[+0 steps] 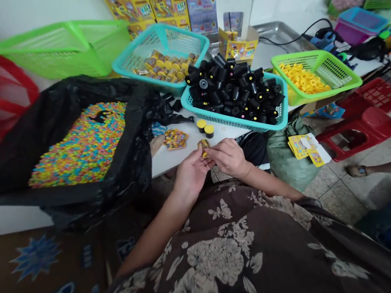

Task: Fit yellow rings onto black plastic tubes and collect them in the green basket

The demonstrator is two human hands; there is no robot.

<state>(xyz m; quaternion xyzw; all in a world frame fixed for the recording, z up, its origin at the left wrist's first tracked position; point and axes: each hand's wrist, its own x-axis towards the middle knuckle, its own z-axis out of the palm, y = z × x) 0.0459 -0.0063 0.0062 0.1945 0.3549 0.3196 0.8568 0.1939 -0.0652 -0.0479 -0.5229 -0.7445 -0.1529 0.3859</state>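
My left hand (194, 169) and my right hand (229, 156) meet at the table's front edge, both closed on a small yellow-labelled container (204, 146). Its lower part is hidden by my fingers. Just beyond it stand two black containers with yellow lids (209, 131). To their left lies a small pile of printed yellow labels (175, 138). Behind, a turquoise basket (238, 123) is heaped with black containers (227, 86), some showing yellow or pink dots. At left, a black plastic bag (136, 158) lies open around many small multicoloured candy-like pieces (82, 145).
Another turquoise basket (119, 69) holds labelled, yellow-lidded containers. A green basket (343, 83) at right contains yellow pieces. Printed boxes (168, 3) are stacked behind. A red stool (363, 132) and another person's foot (357, 171) are at right; a large green bag (289, 159) stands below the table.
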